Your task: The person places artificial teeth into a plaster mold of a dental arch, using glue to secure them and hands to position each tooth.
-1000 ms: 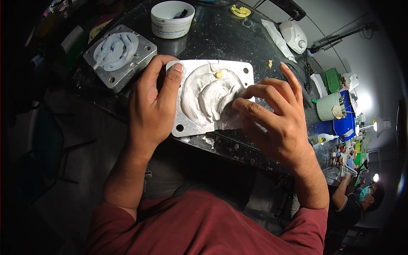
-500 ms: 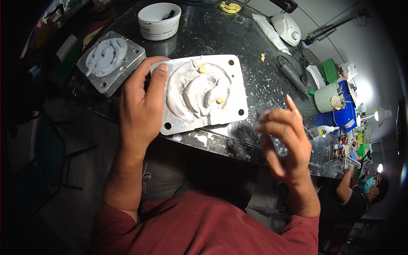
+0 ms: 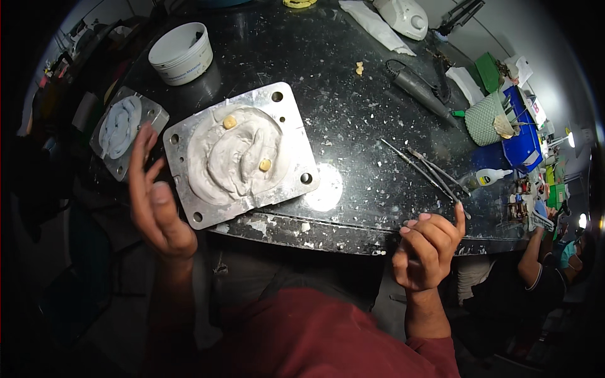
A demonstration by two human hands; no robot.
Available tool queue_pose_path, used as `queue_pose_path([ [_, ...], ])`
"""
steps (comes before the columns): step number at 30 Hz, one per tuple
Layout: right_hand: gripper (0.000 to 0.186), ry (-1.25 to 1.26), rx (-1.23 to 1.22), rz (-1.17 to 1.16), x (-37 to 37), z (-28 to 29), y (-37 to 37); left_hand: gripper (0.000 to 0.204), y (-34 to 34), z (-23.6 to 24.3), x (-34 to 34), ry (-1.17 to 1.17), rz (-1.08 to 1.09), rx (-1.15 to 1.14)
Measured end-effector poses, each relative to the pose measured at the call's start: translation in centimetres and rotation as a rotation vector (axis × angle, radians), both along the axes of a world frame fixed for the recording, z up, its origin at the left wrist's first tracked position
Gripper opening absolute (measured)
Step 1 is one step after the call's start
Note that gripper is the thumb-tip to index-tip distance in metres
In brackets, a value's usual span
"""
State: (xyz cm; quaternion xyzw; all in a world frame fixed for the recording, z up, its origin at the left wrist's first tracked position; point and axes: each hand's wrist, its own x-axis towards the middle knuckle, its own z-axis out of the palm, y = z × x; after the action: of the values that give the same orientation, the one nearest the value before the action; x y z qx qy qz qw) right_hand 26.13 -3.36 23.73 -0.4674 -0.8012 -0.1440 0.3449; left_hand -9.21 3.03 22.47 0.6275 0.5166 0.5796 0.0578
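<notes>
Shiny metal plate (image 3: 300, 148), uneven matt plaster-like filling (image 3: 236, 154), glossy tabletop (image 3: 353, 120), smooth plastic tub (image 3: 186, 66)

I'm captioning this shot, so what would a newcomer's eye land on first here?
Probably the bright metal plate first, beside the left hand at the table's near edge, with two yellowish pieces in its pale material. Next, the white tub beyond it; then the thin tools near the right hand.

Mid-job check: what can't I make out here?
Head view: the top edge cuts off the yellow object and white device.
Head view: the left hand covers part of the left metal mold.
Head view: the white tub's wall hides how much dark material lies inside.
Head view: the viewing angle hides whether that hand touches the right metal mold.
</notes>
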Motion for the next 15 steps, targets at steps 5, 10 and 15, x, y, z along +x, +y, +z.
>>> queue_pose_path([
  [5,0.021,-0.111,0.08,-0.097,-0.4,-0.2,-0.9,0.08,0.7,-0.3,2.0,0.005,0.225,0.159],
  [10,0.014,-0.114,0.172,-0.085,-0.4,-0.4,-0.1,0.068,0.9,-0.2,2.5,0.054,0.245,0.187],
  [15,0.016,-0.107,0.295,-0.03,-1.3,-0.5,0.1,0.063,0.2,-0.1,0.6,-0.04,0.204,0.356],
])
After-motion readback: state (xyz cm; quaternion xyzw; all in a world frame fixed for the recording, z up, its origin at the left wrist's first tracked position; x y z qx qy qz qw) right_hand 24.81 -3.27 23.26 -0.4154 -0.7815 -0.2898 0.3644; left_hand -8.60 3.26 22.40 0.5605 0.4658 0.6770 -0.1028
